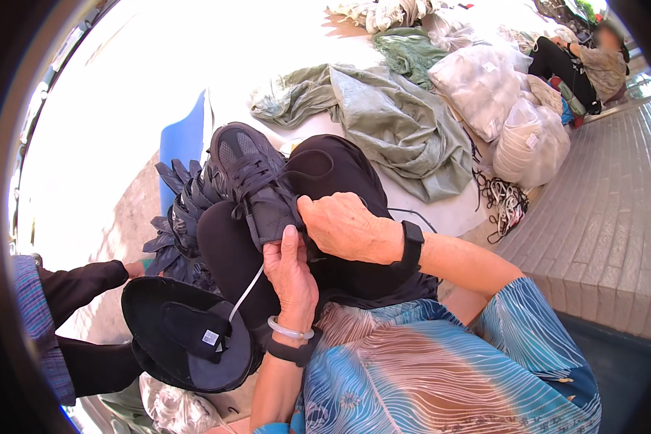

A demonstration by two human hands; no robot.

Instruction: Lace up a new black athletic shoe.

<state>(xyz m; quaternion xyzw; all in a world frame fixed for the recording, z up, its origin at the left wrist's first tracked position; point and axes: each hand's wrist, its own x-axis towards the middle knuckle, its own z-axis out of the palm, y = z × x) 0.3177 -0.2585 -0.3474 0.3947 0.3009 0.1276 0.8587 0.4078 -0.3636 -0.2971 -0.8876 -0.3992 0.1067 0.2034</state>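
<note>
A dark grey sneaker upper (pixel 257 184) lies on my black-trousered lap, toe pointing away, with dark laces across its front. My left hand (pixel 291 278) grips the tongue end (pixel 269 217) nearest me, thumb on top. Closed at the right side of the shoe opening is my right hand (pixel 343 228), its fingertips bent in against the edge; what they pinch is hidden. A loose dark lace (pixel 331 160) loops out over my right knee. Left of my knees, several similar dark shoe uppers (pixel 188 206) are stacked together.
A black hat-like item (pixel 152 347) with a small black device and white cable sits by my left forearm. Ahead are a grey-green sheet (pixel 390 123) and stuffed clear bags (pixel 477 87). Laces (pixel 506 206) lie near the tiled ledge (pixel 593 231). Other people sit left and far right.
</note>
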